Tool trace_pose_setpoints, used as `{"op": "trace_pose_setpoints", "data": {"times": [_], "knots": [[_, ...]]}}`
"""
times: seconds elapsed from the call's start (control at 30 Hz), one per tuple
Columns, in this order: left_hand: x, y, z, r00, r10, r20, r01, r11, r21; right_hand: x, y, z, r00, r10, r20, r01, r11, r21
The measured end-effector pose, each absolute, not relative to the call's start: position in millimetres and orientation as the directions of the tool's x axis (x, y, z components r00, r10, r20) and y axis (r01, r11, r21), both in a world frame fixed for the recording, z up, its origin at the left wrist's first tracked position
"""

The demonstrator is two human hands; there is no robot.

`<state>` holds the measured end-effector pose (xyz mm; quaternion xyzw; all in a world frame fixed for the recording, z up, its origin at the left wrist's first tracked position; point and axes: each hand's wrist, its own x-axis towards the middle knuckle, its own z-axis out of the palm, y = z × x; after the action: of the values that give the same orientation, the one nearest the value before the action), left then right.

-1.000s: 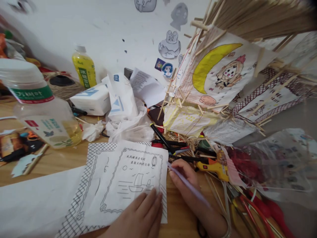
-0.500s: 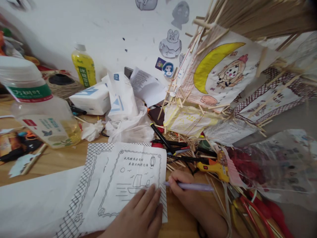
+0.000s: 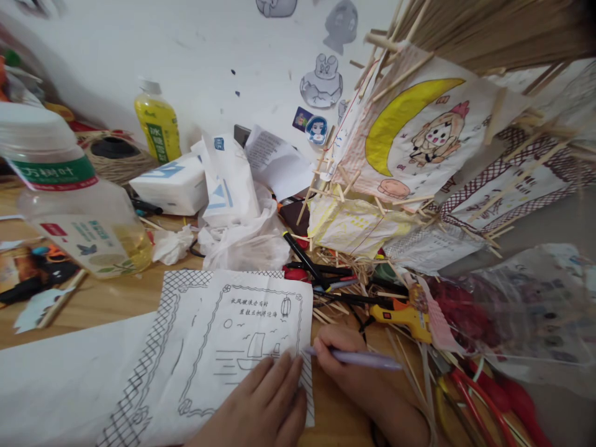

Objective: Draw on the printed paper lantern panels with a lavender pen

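Pen (image 3: 370, 359) swung flatter, pinched in R grip (image 3: 345, 372), tip over ppr (image 3: 223, 341) pinned by flat L hand (image 3: 261, 403).

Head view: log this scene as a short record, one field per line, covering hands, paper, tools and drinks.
Left hand: flat on the sailboat drawing
Right hand: holding a purple pen, tip near the drawing's right edge; contact unclear
Underneath: cross-hatch-bordered sheet, partly covered by the drawing
Tool at right: yellow glue gun
Drinks: clear bottle with a green-banded neck, yellow drink bottle
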<state>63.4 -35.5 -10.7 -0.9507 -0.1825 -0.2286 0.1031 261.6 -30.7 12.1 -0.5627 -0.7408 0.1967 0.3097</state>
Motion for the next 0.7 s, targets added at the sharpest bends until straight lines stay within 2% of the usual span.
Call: {"op": "trace_pose_setpoints", "data": {"times": [0.3,0.47,0.7], "knots": [[62.7,-35.2,-8.6,0.851,0.286,0.44,0.389,-0.907,-0.163,260.6,-30.1,14.7,-0.198,0.944,0.263,0.726,0.322,-0.608],[62.4,-35.9,-8.9,0.837,0.282,0.469,0.393,-0.906,-0.158,257.8,-28.9,18.4,-0.227,0.933,0.28,0.712,0.355,-0.606],[63.3,-37.0,-9.7,0.843,0.285,0.456,0.391,-0.907,-0.156,261.1,-29.9,11.0,-0.169,0.942,0.288,0.764,0.31,-0.565]]}}
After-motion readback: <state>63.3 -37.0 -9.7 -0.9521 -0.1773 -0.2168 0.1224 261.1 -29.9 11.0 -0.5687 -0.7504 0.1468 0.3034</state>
